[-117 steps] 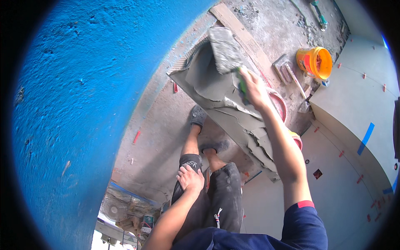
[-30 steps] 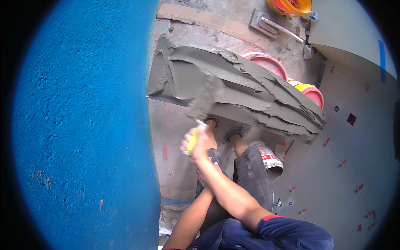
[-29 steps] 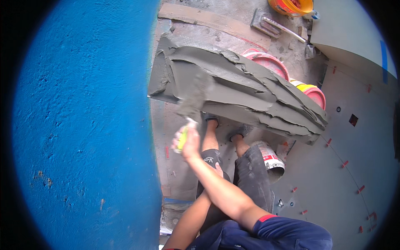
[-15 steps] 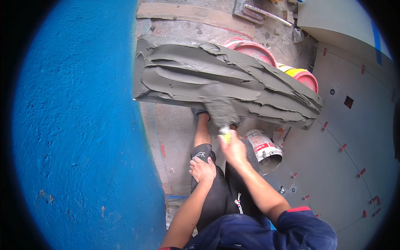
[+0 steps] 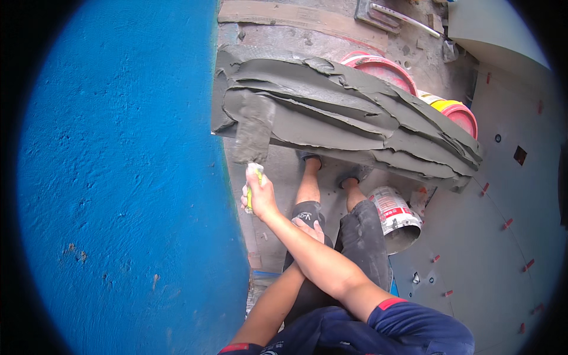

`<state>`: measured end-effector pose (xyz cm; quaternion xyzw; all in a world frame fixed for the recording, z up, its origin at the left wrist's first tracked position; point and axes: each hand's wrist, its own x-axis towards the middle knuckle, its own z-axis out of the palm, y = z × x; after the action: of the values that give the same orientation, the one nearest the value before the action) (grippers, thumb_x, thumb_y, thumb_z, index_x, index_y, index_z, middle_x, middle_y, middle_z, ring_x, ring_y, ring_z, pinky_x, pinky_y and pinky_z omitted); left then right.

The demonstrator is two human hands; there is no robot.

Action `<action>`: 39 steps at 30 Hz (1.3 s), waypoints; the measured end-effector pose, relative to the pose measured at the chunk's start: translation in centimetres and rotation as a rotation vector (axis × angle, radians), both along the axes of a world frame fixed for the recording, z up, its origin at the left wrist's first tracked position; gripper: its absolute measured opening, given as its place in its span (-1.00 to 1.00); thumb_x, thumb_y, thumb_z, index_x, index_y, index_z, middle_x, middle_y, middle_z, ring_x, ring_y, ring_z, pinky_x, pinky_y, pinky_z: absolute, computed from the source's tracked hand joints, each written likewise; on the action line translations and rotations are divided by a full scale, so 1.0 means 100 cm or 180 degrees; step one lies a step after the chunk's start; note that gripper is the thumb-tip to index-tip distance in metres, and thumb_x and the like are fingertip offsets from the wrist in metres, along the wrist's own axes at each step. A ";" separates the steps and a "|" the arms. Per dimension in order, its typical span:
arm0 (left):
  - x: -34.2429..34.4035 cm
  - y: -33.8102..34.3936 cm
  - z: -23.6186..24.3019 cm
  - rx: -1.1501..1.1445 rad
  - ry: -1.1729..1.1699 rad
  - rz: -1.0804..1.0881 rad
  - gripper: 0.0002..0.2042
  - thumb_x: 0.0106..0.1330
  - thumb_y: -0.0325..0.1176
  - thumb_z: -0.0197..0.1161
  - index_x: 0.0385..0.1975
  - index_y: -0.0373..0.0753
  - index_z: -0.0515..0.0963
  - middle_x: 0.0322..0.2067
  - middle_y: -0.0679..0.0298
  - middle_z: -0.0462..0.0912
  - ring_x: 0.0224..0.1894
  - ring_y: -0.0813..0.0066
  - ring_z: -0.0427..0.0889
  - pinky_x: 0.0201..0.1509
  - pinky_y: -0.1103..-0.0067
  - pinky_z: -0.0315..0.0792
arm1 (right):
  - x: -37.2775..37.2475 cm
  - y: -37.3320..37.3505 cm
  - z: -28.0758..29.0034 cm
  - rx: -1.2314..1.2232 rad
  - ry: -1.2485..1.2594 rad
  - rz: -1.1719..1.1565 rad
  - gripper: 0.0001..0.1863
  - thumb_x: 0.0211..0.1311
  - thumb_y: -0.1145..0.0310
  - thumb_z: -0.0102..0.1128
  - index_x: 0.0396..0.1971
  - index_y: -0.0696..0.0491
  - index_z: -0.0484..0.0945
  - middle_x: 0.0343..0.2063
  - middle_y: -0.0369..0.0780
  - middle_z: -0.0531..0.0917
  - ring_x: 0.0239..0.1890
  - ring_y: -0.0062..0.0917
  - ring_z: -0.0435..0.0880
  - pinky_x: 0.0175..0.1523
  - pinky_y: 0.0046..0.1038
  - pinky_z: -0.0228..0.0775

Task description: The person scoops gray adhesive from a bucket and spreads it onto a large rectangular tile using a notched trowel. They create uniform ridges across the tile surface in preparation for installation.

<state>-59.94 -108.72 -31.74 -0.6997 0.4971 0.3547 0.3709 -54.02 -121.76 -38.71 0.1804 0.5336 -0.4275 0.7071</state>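
Observation:
A long slab (image 5: 348,120) thickly coated in grey, ridged mortar lies across the view. My right hand (image 5: 258,193) grips the yellow-green handle of a trowel (image 5: 254,131), whose mortar-smeared blade overlaps the slab's left part. My left hand (image 5: 309,228) rests on my left knee with fingers apart, partly hidden behind my right forearm. Red buckets (image 5: 461,118) stand beneath or just behind the slab's far edge, and a white bucket (image 5: 395,214) lies by my right leg.
A blue rough wall (image 5: 118,177) fills the left side. Pale grey panels (image 5: 497,248) with red clips are on the right. A cardboard strip (image 5: 302,21) and a float with a pale handle (image 5: 402,19) lie on the dusty floor beyond the slab.
My right hand and trowel have swung from the centre to the left since half a second ago, now crossing over my left arm. Since the oldest frame, the slab has turned more crosswise in view.

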 end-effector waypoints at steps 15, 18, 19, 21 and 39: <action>0.020 0.021 -0.021 0.0004 -0.0152 -0.0222 -0.31 0.32 0.08 0.22 0.17 -0.49 0.35 -0.01 -0.07 0.53 0.09 -0.02 0.56 0.21 0.15 0.39 | -0.147 0.068 0.026 0.0415 0.0742 -0.0697 -0.65 0.57 -0.03 -0.07 -0.23 -0.04 0.32 -0.62 -0.32 0.45 -0.75 -0.55 0.45 -0.71 -0.43 0.32; 0.039 0.045 -0.033 -0.0146 0.0322 -0.0348 -0.28 0.32 0.07 0.22 0.22 -0.49 0.32 0.11 -0.20 0.48 0.14 -0.14 0.52 0.27 0.10 0.34 | -0.068 0.019 0.004 -0.0039 0.0249 -0.0662 -0.66 0.53 -0.05 0.02 -0.22 -0.07 0.32 -0.62 -0.34 0.45 -0.74 -0.58 0.47 -0.69 -0.43 0.40; 0.040 0.057 -0.031 -0.0553 0.0458 -0.0257 -0.27 0.33 0.05 0.22 0.25 -0.51 0.30 0.16 -0.28 0.45 0.19 -0.18 0.49 0.32 0.09 0.30 | -0.044 -0.003 0.010 -0.0028 -0.0034 -0.0614 -0.64 0.51 -0.07 0.06 -0.22 -0.08 0.32 -0.63 -0.35 0.44 -0.74 -0.59 0.48 -0.69 -0.44 0.39; 0.039 0.080 -0.044 -0.1823 0.0237 -0.0879 -0.30 0.38 0.04 0.19 0.27 -0.49 0.30 0.13 -0.29 0.49 0.16 -0.23 0.51 0.28 0.11 0.35 | -0.009 -0.036 0.022 -0.0094 0.0121 0.0137 -0.61 0.52 -0.08 0.02 -0.13 -0.04 0.31 -0.63 -0.33 0.46 -0.71 -0.58 0.49 -0.66 -0.44 0.39; 0.027 0.018 -0.023 0.0266 -0.0212 -0.0380 -0.38 0.38 0.08 0.15 0.10 -0.43 0.34 0.04 -0.08 0.49 0.10 -0.02 0.57 0.23 0.19 0.40 | -0.271 0.134 0.043 0.1117 0.1140 -0.0799 -0.66 0.45 0.02 0.08 -0.16 0.01 0.39 -0.53 -0.21 0.55 -0.61 -0.39 0.56 -0.56 -0.31 0.42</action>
<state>-57.24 -106.93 -34.08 -0.6641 0.5101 0.3289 0.4366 -81.10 -108.35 -34.42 0.2863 0.6894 -0.4379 0.5010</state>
